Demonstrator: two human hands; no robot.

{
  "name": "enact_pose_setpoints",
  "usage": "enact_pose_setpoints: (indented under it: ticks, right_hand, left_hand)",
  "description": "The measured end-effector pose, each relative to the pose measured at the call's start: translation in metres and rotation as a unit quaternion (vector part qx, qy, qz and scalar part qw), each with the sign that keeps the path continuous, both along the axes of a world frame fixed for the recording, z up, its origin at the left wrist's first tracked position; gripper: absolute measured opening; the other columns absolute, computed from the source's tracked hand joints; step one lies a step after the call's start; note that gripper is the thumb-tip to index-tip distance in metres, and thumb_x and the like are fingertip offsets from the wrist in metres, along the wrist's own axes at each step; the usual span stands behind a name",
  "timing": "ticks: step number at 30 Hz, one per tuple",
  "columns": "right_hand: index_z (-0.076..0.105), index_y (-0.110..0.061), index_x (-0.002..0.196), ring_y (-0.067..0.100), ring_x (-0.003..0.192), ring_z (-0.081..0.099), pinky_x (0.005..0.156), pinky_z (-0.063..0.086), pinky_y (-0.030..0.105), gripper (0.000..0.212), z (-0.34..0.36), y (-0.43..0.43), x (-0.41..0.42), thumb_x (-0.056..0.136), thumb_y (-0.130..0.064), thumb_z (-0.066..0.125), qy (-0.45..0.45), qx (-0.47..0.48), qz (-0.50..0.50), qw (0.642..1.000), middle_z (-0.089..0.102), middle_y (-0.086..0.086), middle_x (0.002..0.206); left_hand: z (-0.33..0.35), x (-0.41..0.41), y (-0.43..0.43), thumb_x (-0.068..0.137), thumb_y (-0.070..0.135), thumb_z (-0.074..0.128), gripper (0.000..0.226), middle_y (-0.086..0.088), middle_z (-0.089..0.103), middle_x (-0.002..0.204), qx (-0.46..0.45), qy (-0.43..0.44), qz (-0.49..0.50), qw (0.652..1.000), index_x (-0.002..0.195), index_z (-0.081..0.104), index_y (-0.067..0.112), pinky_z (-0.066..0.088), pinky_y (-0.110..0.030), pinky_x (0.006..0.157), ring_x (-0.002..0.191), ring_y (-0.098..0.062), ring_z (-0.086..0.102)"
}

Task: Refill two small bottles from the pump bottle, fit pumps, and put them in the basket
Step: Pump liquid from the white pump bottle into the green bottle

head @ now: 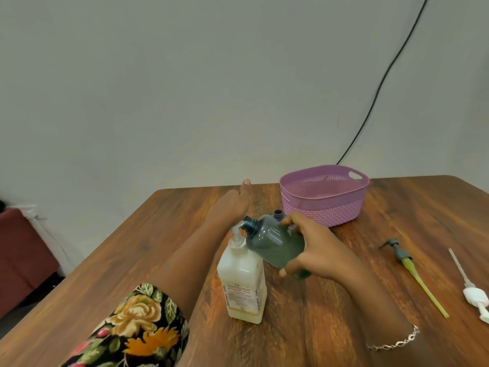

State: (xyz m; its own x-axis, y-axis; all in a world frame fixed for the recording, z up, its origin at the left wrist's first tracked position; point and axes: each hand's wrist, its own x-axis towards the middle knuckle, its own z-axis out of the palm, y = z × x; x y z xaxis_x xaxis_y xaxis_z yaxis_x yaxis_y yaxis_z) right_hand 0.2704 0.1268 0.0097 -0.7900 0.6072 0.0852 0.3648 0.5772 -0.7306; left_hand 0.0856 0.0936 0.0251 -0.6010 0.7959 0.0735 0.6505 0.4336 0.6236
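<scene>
A white pump bottle [243, 282] with red print stands mid-table. My right hand [315, 247] grips a small dark translucent bottle [272, 242], tilted so its open threaded neck sits at the pump's spout. My left hand [232, 205] lies flat over the pump head, fingers straight, pointing away. Behind the tilted bottle only the dark neck of a second small bottle [278, 214] shows. An empty purple basket [324, 196] stands at the back. A dark pump [407, 263] with a yellow-green tube and a white pump [475, 295] lie on the table at right.
The wooden table [344, 313] has its far edge just behind the basket. A black cable [381, 83] hangs down the wall behind it. A dark red seat [23, 250] stands off the table's left side.
</scene>
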Motion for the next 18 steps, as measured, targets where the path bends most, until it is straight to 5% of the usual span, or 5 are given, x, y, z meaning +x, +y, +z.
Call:
enact_pose_setpoints:
  ticks: [3,6,9,14,18]
  right_hand:
    - [0.043,-0.031,0.109,0.015,0.098,0.052,0.072,0.056,0.035,0.070,0.001,0.001,0.001,0.056,-0.015,0.086,-0.011,0.004,-0.001,1.000,0.046,-0.008,0.108]
    - [0.043,-0.032,0.106,0.016,0.094,0.053,0.059,0.054,0.026,0.068,-0.004,0.001,0.000,0.057,-0.012,0.086,-0.019,-0.017,-0.001,1.000,0.048,-0.006,0.109]
    - [0.043,-0.031,0.106,0.016,0.092,0.054,0.051,0.051,0.021,0.068,-0.008,0.002,-0.001,0.058,-0.008,0.084,-0.023,-0.032,0.005,0.999,0.048,-0.004,0.111]
    - [0.044,-0.030,0.109,0.016,0.090,0.055,0.056,0.057,0.030,0.069,-0.007,0.001,-0.001,0.057,-0.007,0.085,-0.004,-0.045,0.000,0.999,0.047,-0.004,0.109]
    - [0.044,-0.030,0.109,0.012,0.092,0.052,0.053,0.050,0.019,0.070,-0.003,0.000,0.000,0.057,-0.011,0.086,0.007,-0.040,0.008,0.999,0.047,-0.006,0.108]
  left_hand:
    - [0.000,0.001,0.000,0.097,0.052,0.007,0.074,-0.011,0.061,0.101,-0.004,-0.009,-0.010,1.000,0.106,0.057,-0.002,0.040,-0.039,0.101,0.091,-0.017,0.054]
    - [-0.009,0.002,-0.001,0.097,0.053,0.006,0.070,-0.001,0.054,0.074,-0.019,0.041,0.013,0.999,0.085,0.058,0.008,0.045,-0.035,0.085,0.078,-0.016,0.052]
    - [-0.014,0.002,-0.003,0.097,0.053,0.007,0.073,-0.004,0.052,0.069,-0.024,0.054,0.035,0.998,0.080,0.059,0.004,0.045,-0.034,0.078,0.072,-0.019,0.052]
    - [-0.008,0.001,-0.002,0.097,0.053,0.008,0.072,-0.005,0.054,0.082,-0.026,0.052,0.016,0.998,0.094,0.061,0.004,0.043,-0.032,0.081,0.079,-0.017,0.053]
    - [0.002,-0.003,-0.001,0.097,0.053,0.007,0.077,-0.015,0.062,0.104,-0.028,0.018,-0.019,0.999,0.102,0.060,-0.002,0.041,-0.035,0.095,0.091,-0.020,0.055]
